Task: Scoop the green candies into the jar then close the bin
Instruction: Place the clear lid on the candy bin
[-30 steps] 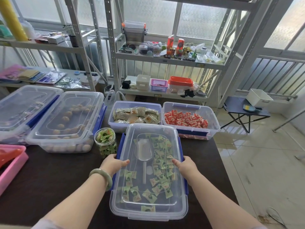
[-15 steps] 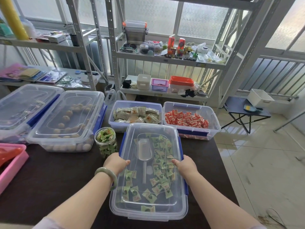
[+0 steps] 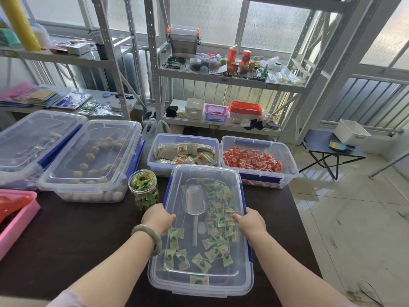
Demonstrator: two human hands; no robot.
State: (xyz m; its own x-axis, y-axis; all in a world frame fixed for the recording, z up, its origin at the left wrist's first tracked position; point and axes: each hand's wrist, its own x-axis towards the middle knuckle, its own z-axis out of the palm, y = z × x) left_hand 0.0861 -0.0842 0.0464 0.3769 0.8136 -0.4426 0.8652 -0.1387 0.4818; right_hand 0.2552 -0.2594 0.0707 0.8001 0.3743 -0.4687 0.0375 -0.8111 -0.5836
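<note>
On the dark table, left hand and right hand clasp the bin lid's opposite long edges.

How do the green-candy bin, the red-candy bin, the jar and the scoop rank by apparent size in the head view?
1. Green-candy bin, though it sits nearest the camera.
2. Red-candy bin; it is farther off, so the two bins' real sizes may be alike.
3. Jar.
4. Scoop, close to the jar; unsure.

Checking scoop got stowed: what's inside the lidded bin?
Through the clear lid: green candies and a scoop. Both hands, left and right, cover the bin's side edges, so the latches there can't be seen.
</note>
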